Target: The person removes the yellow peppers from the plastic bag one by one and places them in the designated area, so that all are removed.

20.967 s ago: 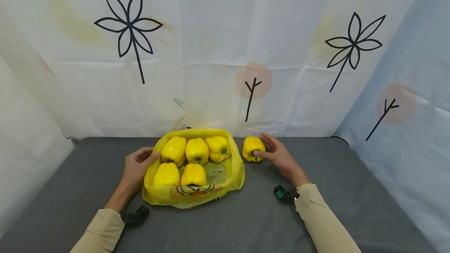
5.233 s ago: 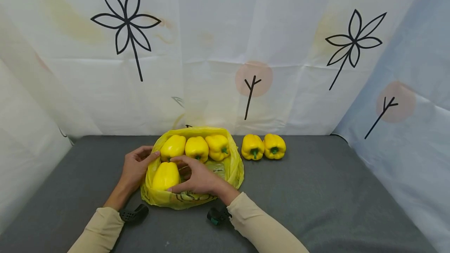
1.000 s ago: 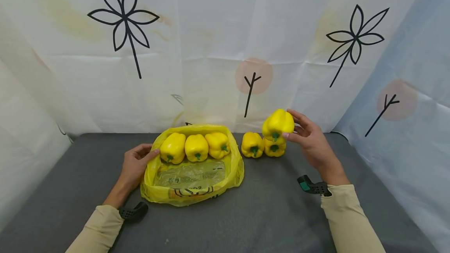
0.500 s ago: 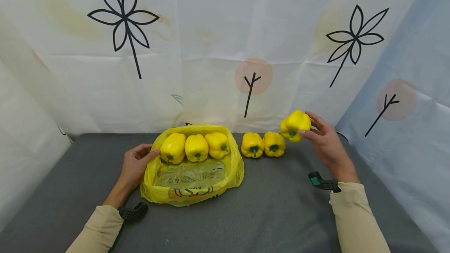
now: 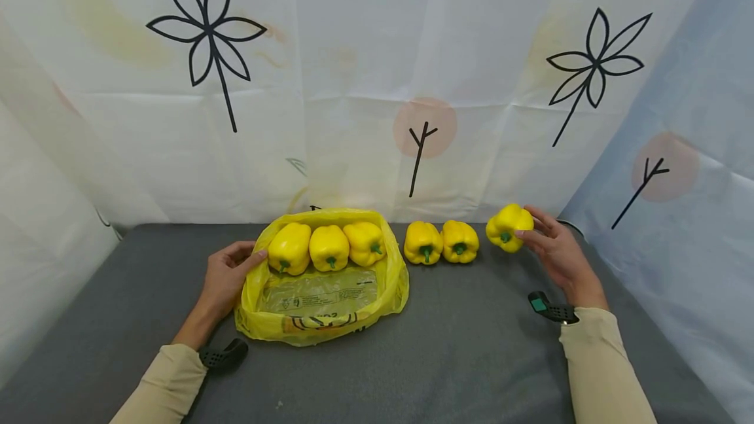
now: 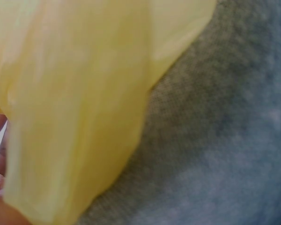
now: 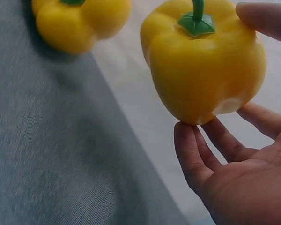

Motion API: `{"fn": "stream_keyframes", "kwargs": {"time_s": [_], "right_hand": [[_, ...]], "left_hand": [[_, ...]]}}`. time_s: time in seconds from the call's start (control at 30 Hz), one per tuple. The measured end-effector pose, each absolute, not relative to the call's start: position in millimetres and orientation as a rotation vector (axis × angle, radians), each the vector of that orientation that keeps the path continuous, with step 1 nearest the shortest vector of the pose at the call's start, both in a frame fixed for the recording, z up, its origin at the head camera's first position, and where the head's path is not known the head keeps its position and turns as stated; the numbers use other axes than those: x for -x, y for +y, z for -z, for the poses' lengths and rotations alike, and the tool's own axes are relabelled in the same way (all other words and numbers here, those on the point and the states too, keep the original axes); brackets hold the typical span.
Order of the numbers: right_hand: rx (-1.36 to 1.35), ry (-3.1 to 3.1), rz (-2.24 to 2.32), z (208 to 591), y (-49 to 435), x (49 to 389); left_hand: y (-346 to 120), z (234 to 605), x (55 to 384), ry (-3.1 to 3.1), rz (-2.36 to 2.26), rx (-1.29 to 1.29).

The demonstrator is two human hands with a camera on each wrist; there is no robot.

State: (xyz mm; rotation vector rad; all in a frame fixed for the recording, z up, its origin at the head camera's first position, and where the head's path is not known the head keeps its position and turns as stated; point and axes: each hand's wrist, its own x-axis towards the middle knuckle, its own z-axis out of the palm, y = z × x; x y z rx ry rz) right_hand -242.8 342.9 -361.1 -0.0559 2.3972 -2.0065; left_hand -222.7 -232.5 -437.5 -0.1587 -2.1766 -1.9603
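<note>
My right hand [image 5: 559,250] holds a yellow bell pepper [image 5: 510,228] between thumb and fingers at the back right. In the right wrist view this pepper [image 7: 203,61] has its green stem upward, thumb on one side and fingertips on the other. Two more bell peppers [image 5: 423,243] [image 5: 460,241] stand side by side on the table to its left. My left hand [image 5: 226,280] pinches the left rim of a yellow plastic bag [image 5: 321,329], its thumb on the inside. Along the back of the open bag sit three bell peppers [image 5: 330,247]. Yellow film [image 6: 75,117] fills much of the left wrist view.
A dark grey cloth covers the table [image 5: 448,352]. Behind it hangs a white curtain [image 5: 353,84] with flower and tree prints, meeting the table's back edge. Another curtain panel [image 5: 695,247] borders the right side.
Over the last second my right hand has carried the bell pepper right and down, from above the second standing pepper to its right. My left hand and the bag have stayed in place.
</note>
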Motion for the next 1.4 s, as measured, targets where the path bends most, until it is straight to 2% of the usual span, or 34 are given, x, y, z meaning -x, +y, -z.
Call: {"fn": "stream_keyframes", "kwargs": {"time_s": [0.5, 1.4], "right_hand": [[0.080, 2.378, 1.828, 395, 350, 252], [0.059, 2.361, 1.813, 397, 343, 252]], "left_hand": [[-233, 439, 224, -2.178, 1.935, 0.164], [-233, 441, 224, -2.162, 1.955, 0.177]]}}
